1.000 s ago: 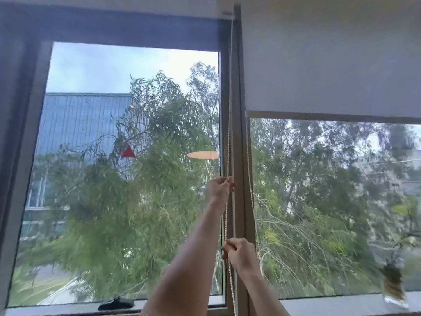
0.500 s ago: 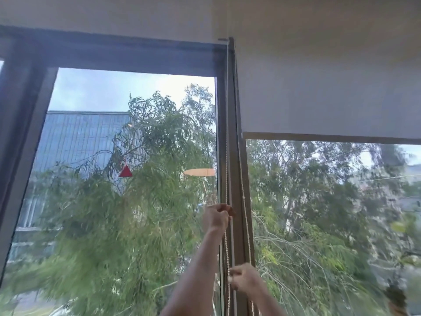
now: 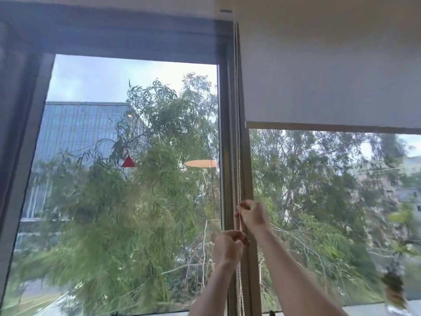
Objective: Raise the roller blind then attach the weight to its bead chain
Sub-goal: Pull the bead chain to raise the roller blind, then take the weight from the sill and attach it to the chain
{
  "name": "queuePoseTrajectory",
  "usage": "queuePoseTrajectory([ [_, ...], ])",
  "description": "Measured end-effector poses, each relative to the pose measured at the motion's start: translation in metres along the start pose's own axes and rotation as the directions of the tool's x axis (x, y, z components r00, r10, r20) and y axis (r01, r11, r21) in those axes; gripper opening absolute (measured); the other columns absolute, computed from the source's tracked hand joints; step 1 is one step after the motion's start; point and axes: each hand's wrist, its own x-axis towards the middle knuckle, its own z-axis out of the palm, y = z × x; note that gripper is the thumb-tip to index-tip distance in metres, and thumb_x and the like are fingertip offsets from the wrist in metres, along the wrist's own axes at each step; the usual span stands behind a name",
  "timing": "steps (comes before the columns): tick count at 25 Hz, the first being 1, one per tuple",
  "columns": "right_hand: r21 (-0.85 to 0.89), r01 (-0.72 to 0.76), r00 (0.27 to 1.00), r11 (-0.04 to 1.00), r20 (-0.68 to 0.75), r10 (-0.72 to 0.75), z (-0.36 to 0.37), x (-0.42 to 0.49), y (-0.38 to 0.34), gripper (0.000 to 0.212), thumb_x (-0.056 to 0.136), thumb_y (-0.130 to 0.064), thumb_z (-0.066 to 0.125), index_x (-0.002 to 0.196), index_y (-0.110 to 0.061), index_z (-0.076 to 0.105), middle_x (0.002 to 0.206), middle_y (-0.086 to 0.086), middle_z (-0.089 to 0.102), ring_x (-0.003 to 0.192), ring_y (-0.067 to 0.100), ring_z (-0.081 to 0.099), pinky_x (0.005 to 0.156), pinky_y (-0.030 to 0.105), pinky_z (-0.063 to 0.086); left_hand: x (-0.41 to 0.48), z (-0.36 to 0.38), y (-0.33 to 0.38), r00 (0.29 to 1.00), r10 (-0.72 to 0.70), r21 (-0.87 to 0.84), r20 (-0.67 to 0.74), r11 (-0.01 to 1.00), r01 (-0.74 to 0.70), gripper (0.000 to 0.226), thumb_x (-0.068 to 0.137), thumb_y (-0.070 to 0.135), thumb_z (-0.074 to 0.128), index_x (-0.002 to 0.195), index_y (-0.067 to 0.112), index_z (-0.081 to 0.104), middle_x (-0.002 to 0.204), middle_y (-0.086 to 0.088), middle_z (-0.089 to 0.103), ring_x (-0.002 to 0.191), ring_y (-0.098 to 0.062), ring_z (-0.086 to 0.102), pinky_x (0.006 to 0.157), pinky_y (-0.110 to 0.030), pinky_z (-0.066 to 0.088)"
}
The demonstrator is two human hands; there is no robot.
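Observation:
The white roller blind (image 3: 330,76) covers the upper part of the right window pane, and its bottom rail (image 3: 319,128) hangs a little above mid-height. The bead chain (image 3: 238,174) runs down along the central window post. My right hand (image 3: 253,215) is closed on the chain, higher up. My left hand (image 3: 228,245) grips the same chain just below and to the left. No weight is in view.
The grey central post (image 3: 248,270) stands right behind both hands. A blurred plant in a glass (image 3: 394,290) sits on the sill at the lower right. A red triangle (image 3: 128,161) and an orange disc (image 3: 200,163) show in the left pane.
The hands have swapped places on the chain: my left hand came down from the upper grip, my right hand went up above it. The view tilted upward.

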Motion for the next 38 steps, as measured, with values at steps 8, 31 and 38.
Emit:
queuePoseTrajectory([
  [8,-0.092,0.011,1.000,0.996,0.006,-0.011,0.009,-0.007,0.015,0.011,0.088,-0.005,0.061,0.096,-0.007,0.068,0.086,0.005,0.069,0.066,0.013,0.062,0.060,0.019,0.054,0.024,-0.021,0.007,0.954,0.116,-0.235,0.275,0.971,-0.050,0.016,0.089,0.008,0.058,0.076,0.004,0.067,0.062,0.004,0.057,0.059,-0.014,0.051,0.058,-0.018,0.042],
  [31,-0.138,-0.264,0.959,0.955,0.069,0.275,0.046,-0.094,0.126,0.020,0.086,-0.013,0.066,0.104,-0.005,0.070,0.103,0.016,0.071,0.095,0.029,0.067,0.088,0.043,0.056,-0.019,0.015,-0.107,0.902,-0.026,-0.166,0.431,0.980,0.108,0.028,0.084,0.012,0.074,0.110,0.001,0.071,0.100,-0.016,0.074,0.057,0.007,0.063,0.046,-0.004,0.044],
  [38,-0.163,-0.334,0.933,0.928,0.085,0.350,0.057,-0.114,0.176,0.018,0.085,-0.015,0.067,0.101,-0.009,0.071,0.104,0.016,0.070,0.095,0.029,0.066,0.087,0.045,0.055,-0.025,0.044,-0.148,0.854,-0.035,-0.052,0.520,0.996,0.073,0.032,0.082,0.018,0.077,0.111,0.005,0.073,0.103,-0.011,0.074,0.080,-0.009,0.064,0.063,-0.009,0.044],
])
